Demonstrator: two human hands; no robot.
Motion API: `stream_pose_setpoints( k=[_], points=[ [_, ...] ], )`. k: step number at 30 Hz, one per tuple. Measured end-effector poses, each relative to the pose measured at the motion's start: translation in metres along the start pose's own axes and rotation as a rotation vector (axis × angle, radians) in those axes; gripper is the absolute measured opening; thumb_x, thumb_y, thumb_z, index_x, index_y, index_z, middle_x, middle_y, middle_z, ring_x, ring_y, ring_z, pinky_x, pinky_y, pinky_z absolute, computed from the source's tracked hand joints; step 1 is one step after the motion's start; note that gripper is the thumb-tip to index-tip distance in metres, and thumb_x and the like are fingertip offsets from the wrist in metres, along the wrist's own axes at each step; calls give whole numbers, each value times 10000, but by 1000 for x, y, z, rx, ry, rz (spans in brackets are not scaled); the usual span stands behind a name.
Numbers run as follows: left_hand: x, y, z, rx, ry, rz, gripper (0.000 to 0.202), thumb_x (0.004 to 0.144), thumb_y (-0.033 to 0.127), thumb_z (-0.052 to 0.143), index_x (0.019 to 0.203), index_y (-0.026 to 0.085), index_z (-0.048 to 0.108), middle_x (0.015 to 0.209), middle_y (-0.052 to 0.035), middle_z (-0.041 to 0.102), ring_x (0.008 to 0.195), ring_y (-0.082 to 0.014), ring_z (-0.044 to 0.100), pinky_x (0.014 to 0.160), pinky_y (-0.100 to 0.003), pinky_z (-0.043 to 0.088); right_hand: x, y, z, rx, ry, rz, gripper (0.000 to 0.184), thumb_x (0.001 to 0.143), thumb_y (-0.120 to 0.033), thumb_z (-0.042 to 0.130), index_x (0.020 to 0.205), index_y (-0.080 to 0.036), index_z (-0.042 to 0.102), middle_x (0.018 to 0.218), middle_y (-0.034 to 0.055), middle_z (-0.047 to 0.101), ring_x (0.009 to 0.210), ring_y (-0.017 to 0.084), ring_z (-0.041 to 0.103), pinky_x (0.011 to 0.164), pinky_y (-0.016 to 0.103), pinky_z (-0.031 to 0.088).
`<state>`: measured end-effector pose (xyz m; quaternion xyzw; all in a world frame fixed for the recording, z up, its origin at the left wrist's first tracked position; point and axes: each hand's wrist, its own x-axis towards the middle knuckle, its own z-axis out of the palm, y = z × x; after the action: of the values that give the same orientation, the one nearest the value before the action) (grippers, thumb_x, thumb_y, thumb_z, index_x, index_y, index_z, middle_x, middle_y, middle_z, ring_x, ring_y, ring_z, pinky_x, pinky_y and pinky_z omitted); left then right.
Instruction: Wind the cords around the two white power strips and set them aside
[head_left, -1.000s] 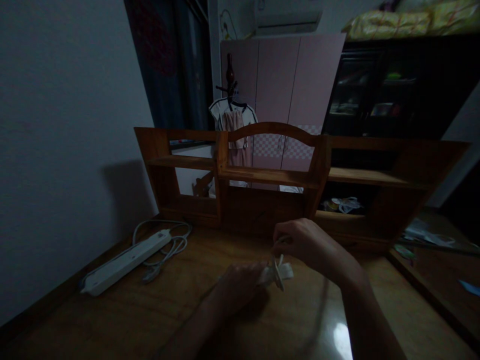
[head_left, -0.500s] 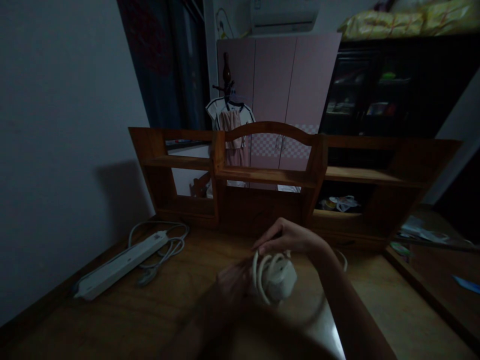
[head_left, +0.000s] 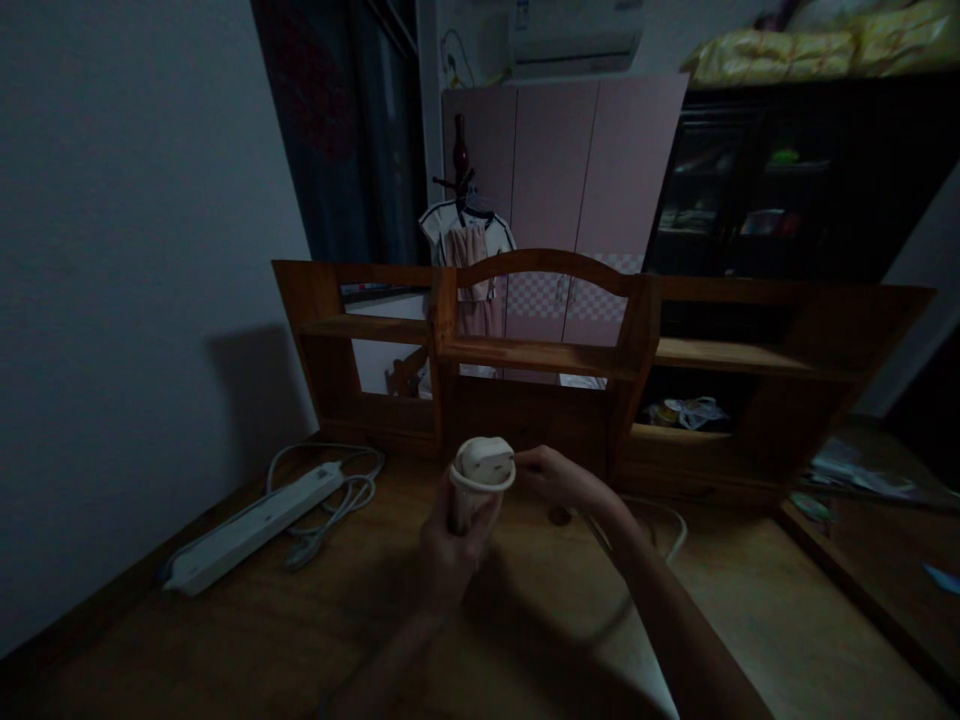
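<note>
My left hand point(head_left: 448, 548) is wrapped around a white extension socket point(head_left: 486, 460) and holds it up above the wooden desk. Small dark slots show on the end of it that faces up. White cord point(head_left: 463, 482) loops around its body just below that end. Close by on the right, the pinched fingers of my right hand point(head_left: 559, 480) meet the cord at the rim of the socket. A loose length of the cord point(head_left: 681, 540) curves over the desk behind my right forearm.
A long white power strip point(head_left: 255, 525) with its cord and plug lies on the left of the desk point(head_left: 360, 625), near the wall. Across the back stands a wooden shelf unit point(head_left: 536, 355), with a plastic bag point(head_left: 701, 411) in its right compartment.
The socket has moved left and up and now stands more upright in my left hand. My right hand has shifted from above it to its right side, with the cord.
</note>
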<state>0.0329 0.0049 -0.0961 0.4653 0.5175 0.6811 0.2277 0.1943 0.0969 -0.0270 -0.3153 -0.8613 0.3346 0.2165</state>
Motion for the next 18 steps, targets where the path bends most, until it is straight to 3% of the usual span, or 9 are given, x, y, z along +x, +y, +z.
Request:
stream_pose_setpoints(
  k=[4,8,11,15,18],
  points=[
    [18,-16,-1,-215,14,-189,536,723,419,737,1181,174,605,1081,-95,678,948,-219,648,817,-277,490,-3,-7,9,-282,123,116,341,922,-298,444,1163,-219,672,952,55,718,851,183,651,731,246,447],
    [25,-32,-1,-331,28,-375,547,673,459,767,1101,146,633,942,-87,696,752,-184,662,667,-259,503,-5,-19,8,-593,175,234,303,939,-293,433,1115,-266,679,967,80,725,918,217,669,737,263,434],
    [25,-34,-1,-394,40,-466,562,660,457,782,1096,138,630,890,-92,706,696,-187,672,621,-263,513,-12,-27,-5,-732,206,275,269,924,-257,460,1079,-257,680,957,88,724,905,229,672,713,270,419],
    [30,-35,-4,-501,56,-580,552,658,410,797,1110,150,618,883,-112,722,658,-215,687,566,-290,531,-32,-38,-34,-754,342,300,231,914,-239,473,978,-220,694,860,80,717,786,205,664,640,261,384],
    [35,-37,-6,-525,104,-649,509,662,383,799,1071,130,634,910,-133,723,678,-224,693,578,-302,544,-49,-49,-50,-572,342,149,208,909,-298,507,868,-209,691,778,31,696,692,149,622,583,229,356]
  ],
)
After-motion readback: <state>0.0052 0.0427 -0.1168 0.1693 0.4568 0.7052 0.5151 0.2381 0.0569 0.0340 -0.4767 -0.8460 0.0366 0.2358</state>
